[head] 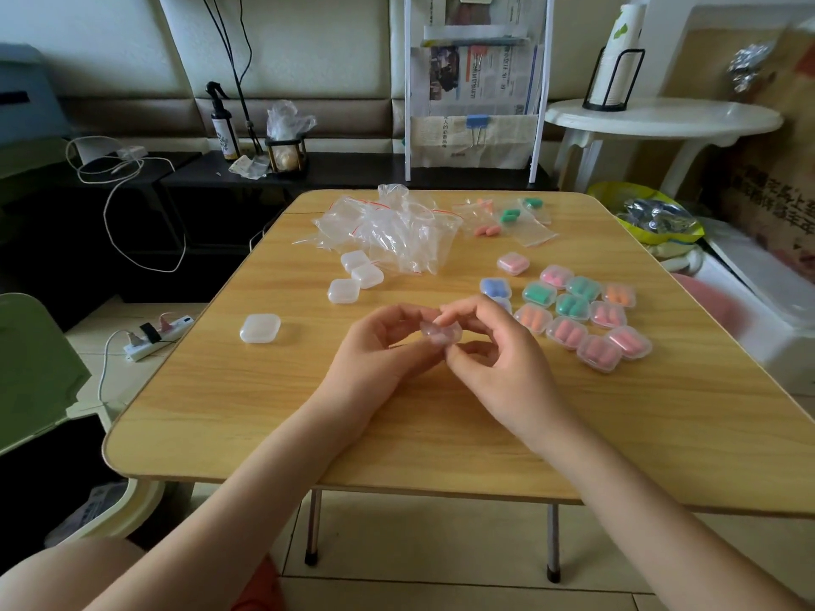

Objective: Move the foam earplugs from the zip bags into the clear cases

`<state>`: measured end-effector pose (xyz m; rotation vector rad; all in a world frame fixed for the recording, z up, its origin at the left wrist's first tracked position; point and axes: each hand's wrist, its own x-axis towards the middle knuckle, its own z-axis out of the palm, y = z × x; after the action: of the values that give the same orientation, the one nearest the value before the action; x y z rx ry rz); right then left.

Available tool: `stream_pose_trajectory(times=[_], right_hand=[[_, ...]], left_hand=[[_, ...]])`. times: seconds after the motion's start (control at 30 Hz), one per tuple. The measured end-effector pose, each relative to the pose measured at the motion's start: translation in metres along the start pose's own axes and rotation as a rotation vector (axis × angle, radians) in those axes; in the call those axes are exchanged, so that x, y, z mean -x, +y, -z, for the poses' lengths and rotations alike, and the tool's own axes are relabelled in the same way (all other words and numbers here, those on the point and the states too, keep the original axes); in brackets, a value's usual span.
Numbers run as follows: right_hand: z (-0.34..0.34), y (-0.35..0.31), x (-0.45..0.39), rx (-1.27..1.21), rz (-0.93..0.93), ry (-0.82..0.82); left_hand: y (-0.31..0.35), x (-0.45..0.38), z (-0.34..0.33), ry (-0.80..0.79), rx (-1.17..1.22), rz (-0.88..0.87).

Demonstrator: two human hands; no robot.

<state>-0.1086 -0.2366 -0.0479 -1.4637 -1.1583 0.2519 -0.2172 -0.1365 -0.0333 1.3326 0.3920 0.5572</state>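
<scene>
Both hands (445,346) pinch one clear case (441,333) above table (264,412)

My wooden table (247,403) carries a heap of empty zip bags (388,229), four empty cases (260,328) at its left, filled cases (577,315) clustered right, and bagged earplugs (507,216) near the far edge.

A spray bottle (219,121) stands behind the wooden table (273,416).
</scene>
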Motion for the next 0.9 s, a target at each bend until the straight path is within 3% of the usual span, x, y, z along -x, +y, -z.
stream_pose_trajectory(times=[0.2,0.47,0.77,0.9], right_hand=[[0.001,0.003,-0.001,0.048,0.006,0.046],[0.005,0.014,-0.002,0.338,-0.003,0.211],[0.03,0.019,-0.013,0.345,-0.062,0.253],[0.065,0.019,-0.021,0.402,-0.111,0.392]], left_hand=[[-0.006,-0.005,-0.002,-0.027,-0.063,-0.013],[-0.017,-0.006,0.001,-0.071,-0.645,-0.172],[-0.016,-0.007,0.0,-0.116,-0.71,-0.135],[-0.015,-0.009,0.0,-0.113,-0.793,-0.14]])
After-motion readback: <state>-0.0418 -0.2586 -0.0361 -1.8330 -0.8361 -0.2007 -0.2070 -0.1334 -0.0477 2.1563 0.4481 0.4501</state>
